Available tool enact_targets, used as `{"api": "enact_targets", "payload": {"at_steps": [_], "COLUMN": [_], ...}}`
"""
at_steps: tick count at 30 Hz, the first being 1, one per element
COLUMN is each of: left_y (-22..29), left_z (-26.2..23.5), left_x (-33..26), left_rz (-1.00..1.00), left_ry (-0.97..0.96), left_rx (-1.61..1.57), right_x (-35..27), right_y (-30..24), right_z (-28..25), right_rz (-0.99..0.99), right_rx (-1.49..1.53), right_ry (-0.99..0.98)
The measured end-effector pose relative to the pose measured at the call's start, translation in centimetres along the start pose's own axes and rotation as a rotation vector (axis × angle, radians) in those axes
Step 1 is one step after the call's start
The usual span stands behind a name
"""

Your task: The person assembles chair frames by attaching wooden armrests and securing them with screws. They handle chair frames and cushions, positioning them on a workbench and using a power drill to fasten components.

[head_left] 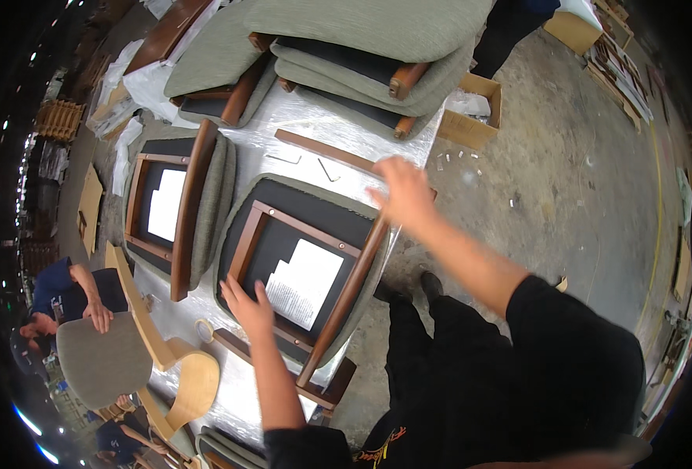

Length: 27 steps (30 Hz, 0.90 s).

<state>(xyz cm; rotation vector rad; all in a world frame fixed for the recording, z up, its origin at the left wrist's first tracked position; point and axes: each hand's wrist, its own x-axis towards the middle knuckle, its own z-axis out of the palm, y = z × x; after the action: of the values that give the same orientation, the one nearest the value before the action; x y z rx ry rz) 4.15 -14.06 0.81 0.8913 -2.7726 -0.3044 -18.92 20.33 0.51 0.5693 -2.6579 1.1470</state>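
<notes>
Upholstered seat (276, 244), centre, inverted; left hand (250, 311), fingers splayed; right hand (405, 194), grip unclear; apparently positioning, calling for steady alignment.

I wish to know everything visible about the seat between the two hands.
The seat lies underside up on the wrapped table: grey-green, fabric-like edge, black underside, brown wood-like frame with round fasteners, white label with one stepped side. The left hand is over its left side, the right hand near its far right corner; contact is unclear.
</notes>
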Motion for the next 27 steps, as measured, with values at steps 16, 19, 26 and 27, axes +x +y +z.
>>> {"api": "enact_targets", "payload": {"at_steps": [16,19,26,27], "left_y": [-0.7,-1.1,-2.9,-3.0], "left_z": [-1.1,-0.7,-2.1,-2.6], "left_x": [-20.8,-20.7,-21.3,-21.4], "left_rz": [-0.583,-0.604,-1.091,-1.267], "left_ry": [0.051,0.023,-0.128,-0.163], "left_rx": [-0.161,-0.185,-0.256,-0.417], "right_x": [3.0,3.6,1.5,1.4], "right_y": [-2.1,1.4,8.0,8.4], "right_z": [-21.2,-14.1,-1.7,-1.4], "right_rz": [0.35,0.243,0.301,0.31], "right_rx": [0.216,0.413,0.572,0.612], "right_ry": [-0.284,-0.368,-0.461,-0.478]}}
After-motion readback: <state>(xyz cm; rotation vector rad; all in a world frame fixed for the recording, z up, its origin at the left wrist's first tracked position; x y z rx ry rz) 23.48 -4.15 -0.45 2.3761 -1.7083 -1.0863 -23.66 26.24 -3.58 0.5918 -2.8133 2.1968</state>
